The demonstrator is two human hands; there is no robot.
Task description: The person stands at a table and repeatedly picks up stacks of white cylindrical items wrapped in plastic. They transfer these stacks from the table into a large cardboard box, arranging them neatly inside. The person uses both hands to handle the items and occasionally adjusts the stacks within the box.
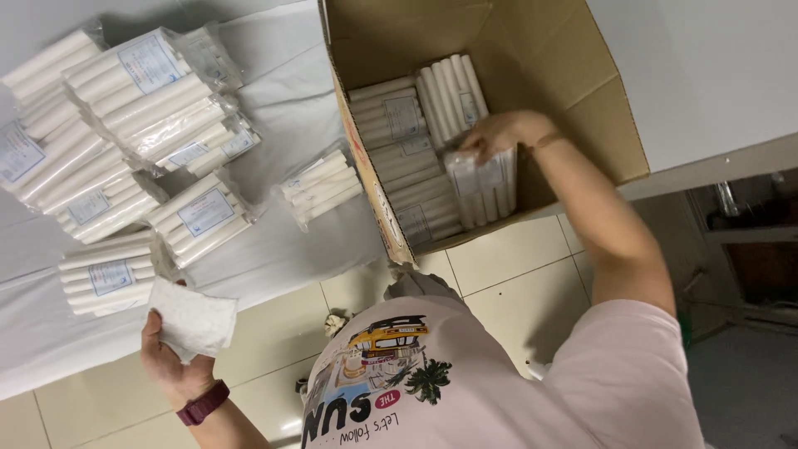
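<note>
box-deep right hand [497, 133], perhaps gripping pack [480, 185]

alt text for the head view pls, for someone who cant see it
The right hand sets a clear pack of white rolls into a cardboard box of similar packs, while the left hand holds a white cloth beside more packs on a table.

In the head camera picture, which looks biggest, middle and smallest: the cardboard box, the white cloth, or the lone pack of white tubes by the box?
1. cardboard box
2. white cloth and lone pack: look alike; nearness makes it unsure.
</note>
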